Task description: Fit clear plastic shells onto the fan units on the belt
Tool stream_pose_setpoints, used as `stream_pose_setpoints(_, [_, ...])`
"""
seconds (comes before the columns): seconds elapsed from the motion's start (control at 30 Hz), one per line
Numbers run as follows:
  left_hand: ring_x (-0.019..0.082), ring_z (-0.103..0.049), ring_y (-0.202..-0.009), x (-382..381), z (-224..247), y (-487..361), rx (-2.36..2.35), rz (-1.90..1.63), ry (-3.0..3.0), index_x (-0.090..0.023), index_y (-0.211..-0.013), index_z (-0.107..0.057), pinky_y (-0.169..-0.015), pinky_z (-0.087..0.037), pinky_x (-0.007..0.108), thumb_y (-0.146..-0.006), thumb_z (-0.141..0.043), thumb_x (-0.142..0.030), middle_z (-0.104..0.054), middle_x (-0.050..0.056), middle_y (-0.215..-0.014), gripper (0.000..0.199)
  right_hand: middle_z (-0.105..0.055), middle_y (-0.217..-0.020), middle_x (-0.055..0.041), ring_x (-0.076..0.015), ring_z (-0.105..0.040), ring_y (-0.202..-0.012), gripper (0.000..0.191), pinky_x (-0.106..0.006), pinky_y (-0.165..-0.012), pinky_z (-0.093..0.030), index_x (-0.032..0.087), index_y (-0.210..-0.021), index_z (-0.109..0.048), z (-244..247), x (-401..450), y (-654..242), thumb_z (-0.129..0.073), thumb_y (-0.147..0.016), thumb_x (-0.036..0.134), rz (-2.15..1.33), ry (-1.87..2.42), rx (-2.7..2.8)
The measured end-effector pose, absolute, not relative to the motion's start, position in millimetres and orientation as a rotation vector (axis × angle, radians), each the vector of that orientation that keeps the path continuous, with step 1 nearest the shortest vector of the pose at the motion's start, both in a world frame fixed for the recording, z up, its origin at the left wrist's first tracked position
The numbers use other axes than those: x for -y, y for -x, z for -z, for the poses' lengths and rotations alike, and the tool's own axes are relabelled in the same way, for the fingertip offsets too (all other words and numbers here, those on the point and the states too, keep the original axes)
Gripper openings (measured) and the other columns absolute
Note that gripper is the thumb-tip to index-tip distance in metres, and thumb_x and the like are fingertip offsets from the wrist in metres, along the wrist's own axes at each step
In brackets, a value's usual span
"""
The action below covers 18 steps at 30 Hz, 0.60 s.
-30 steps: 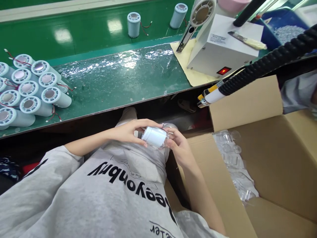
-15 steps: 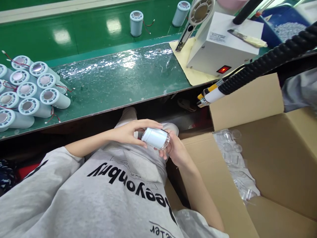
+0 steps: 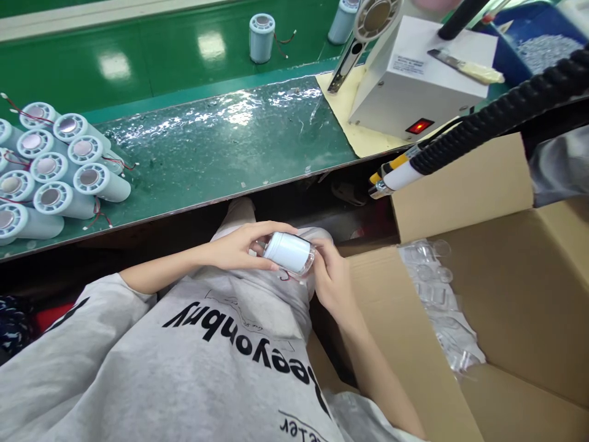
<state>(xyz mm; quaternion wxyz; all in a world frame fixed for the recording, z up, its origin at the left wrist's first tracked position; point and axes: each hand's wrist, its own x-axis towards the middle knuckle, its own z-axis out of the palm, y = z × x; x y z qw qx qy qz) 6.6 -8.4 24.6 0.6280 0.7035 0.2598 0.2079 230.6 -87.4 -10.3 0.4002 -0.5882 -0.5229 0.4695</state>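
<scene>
The left hand [image 3: 242,245] is curled around one end of a pale blue cylinder [image 3: 288,250], thumb along the near side and fingers over the far side. The right hand [image 3: 334,276] grips the other end, where a clear plastic cap [image 3: 308,259] shows around the blue body. The cylinder lies tilted between the two hands, above the person's lap, and thin wires [image 3: 286,277] hang out just beneath it.

Ahead of the hands runs a green surface [image 3: 221,150]. On it, ahead and to the left of the left hand, a pile of similar cylinders [image 3: 108,184] lies with round ends facing the person, red and dark wires trailing from several. Farther ahead, one more cylinder [image 3: 261,40] stands upright on a green strip [image 3: 161,67].

Ahead and to the right of the hands is a white machine [image 3: 423,73] with a lit red switch [image 3: 419,126] and a knife [image 3: 467,65] on top. A black hose [image 3: 497,120] reaches in below it. Just right of the right hand, an open cardboard box [image 3: 386,313] contains clear plastic pieces [image 3: 437,298].
</scene>
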Motion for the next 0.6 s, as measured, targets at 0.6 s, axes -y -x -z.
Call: stream_pose_setpoints(0.6, [0.026, -0.063, -0.130, 4, -16, -8, -0.496, -0.327, -1.391, -0.030, -0.153, -0.049, -0.104, -0.055, 0.036, -0.084, -0.079, -0.026, -0.053, 0.010, -0.156, 0.076, -0.077, -0.117, -0.0063, -0.0260, -0.074, -0.097, 0.053, -0.039, -0.087, -0.063, 0.030, -0.127, -0.074, 15, 96, -249, -0.083, -0.081, 0.054, -1.403, 1.255, 1.289])
